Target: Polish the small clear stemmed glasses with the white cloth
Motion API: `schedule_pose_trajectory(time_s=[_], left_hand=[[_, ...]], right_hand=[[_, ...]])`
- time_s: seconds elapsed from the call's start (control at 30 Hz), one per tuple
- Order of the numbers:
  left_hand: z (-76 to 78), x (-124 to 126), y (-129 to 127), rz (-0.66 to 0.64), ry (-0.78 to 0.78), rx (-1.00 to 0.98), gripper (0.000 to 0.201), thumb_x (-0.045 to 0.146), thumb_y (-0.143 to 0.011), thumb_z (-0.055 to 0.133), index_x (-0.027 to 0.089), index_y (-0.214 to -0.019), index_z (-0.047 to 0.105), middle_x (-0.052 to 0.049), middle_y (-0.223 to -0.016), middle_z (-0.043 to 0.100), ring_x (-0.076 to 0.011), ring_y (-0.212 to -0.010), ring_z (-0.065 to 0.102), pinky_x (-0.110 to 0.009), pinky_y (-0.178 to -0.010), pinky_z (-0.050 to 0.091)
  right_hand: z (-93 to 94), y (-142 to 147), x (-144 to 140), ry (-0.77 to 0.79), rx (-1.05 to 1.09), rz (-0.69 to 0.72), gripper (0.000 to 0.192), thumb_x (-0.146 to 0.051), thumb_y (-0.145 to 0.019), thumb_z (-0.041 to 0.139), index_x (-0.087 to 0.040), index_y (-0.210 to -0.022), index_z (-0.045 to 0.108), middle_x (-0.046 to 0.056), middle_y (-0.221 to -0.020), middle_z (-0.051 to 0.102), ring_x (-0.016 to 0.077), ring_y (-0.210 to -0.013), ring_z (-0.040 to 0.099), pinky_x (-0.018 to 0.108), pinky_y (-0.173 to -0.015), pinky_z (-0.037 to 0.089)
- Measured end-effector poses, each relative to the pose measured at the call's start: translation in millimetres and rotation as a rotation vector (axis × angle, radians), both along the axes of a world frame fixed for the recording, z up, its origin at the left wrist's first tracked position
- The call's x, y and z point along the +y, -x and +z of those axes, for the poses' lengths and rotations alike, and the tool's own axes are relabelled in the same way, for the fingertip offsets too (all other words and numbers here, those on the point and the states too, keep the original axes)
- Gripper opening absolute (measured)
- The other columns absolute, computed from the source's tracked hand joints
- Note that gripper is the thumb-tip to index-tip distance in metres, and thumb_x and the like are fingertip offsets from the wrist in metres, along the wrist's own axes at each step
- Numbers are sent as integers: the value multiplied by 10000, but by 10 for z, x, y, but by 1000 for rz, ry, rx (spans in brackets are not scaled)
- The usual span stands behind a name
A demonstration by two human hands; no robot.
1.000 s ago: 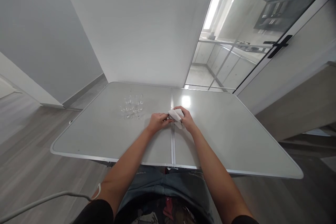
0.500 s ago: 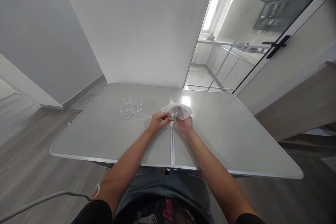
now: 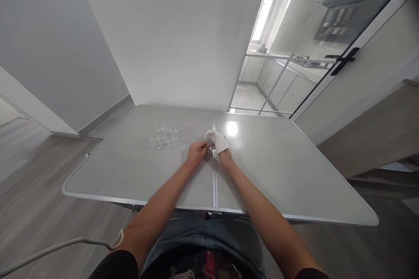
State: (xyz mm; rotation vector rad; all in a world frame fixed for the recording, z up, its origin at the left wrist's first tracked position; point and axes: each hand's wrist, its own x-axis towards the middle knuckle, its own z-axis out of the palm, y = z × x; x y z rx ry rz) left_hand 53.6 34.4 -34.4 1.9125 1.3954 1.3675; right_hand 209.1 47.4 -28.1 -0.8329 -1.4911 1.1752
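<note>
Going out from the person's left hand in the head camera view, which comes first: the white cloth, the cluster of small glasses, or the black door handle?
1. White cloth: just right of the left hand, at the table's middle seam.
2. Cluster of small glasses: up and to the left, on the table.
3. Black door handle: far upper right, off the table.

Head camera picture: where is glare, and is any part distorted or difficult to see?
Head view: a bright glare spot on the table just right of the white cloth; the wide lens bends walls and table edges; the clear glasses almost vanish against the grey top.
</note>
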Motion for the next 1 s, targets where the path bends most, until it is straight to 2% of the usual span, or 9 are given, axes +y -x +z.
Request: schedule_pose_trajectory(time_s=[0.13, 0.27, 0.37, 0.47, 0.6, 0.67, 0.77, 0.87, 1.0], left_hand=[[39, -31, 14, -5, 9, 21, 323, 338, -943, 562, 179, -674, 646, 12, -577, 600, -130, -557, 517, -257, -610, 382], [99, -76, 2, -63, -19, -50, 373, 371, -1020, 411, 187, -738, 573, 8, -622, 572, -123, -572, 497, -257, -617, 386], [120, -95, -1, -35, -42, -19, 368, 398, -1007, 441, 191, -719, 540, 22, -617, 518, -118, -574, 446, -262, -606, 353], [123, -91, 3, 29, -32, -56, 333, 438, -953, 553, 196, -727, 515, 37, -621, 465, -114, -585, 416, -263, -601, 338], [95, -41, -6, 96, 27, -342, 391, 521, -845, 699, 215, -826, 457, 38, -725, 487, -105, -638, 461, -240, -610, 379], [80, -17, -21, 9, 73, -534, 443, 555, -816, 725, 224, -958, 468, -3, -886, 590, -119, -756, 567, -242, -687, 451], [85, -13, -50, -245, 141, -746, 583, 545, -814, 744, 240, -1210, 445, -99, -1155, 660, -188, -1010, 658, -325, -884, 511], [111, -26, -67, -365, 149, -826, 667, 482, -804, 782, 233, -1312, 428, -147, -1237, 668, -227, -1102, 664, -389, -980, 500], [99, -6, -58, -286, 112, -839, 655, 420, -762, 835, 221, -1267, 467, -126, -1185, 684, -206, -1042, 680, -373, -958, 518]], right_hand=[[4, -39, -40, -53, -27, -91, 388, -440, -820, 626, -256, -1155, 563, 71, -1062, 690, 256, -1100, 622, 426, -998, 505], [40, -80, -75, -57, -161, -12, 331, -305, -784, 651, -265, -1077, 501, 21, -965, 653, 209, -864, 620, 372, -833, 526], [54, -90, -69, -53, -177, -16, 260, -265, -777, 621, -261, -1008, 503, 1, -919, 619, 182, -823, 578, 333, -797, 502], [51, -79, -39, 34, -92, -14, 291, -277, -734, 655, -259, -992, 522, -4, -893, 609, 178, -810, 563, 306, -748, 491], [49, -45, -32, 248, 157, 103, 296, -308, -680, 702, -237, -925, 552, 9, -841, 629, 179, -755, 584, 305, -698, 485], [65, -36, -48, 335, 211, 186, 291, -346, -684, 701, -227, -916, 572, 32, -829, 647, 197, -748, 603, 318, -677, 487], [108, -64, -63, 396, 189, 258, 300, -403, -709, 677, -222, -930, 585, 43, -805, 653, 207, -727, 609, 317, -635, 474], [164, -148, -54, 307, 128, 216, 293, -337, -685, 677, -221, -932, 569, 13, -803, 635, 172, -702, 577, 279, -617, 438], [231, -257, -58, 22, -164, 68, 398, -213, -628, 672, -244, -1008, 558, -32, -778, 616, 148, -672, 528, 249, -612, 401]])
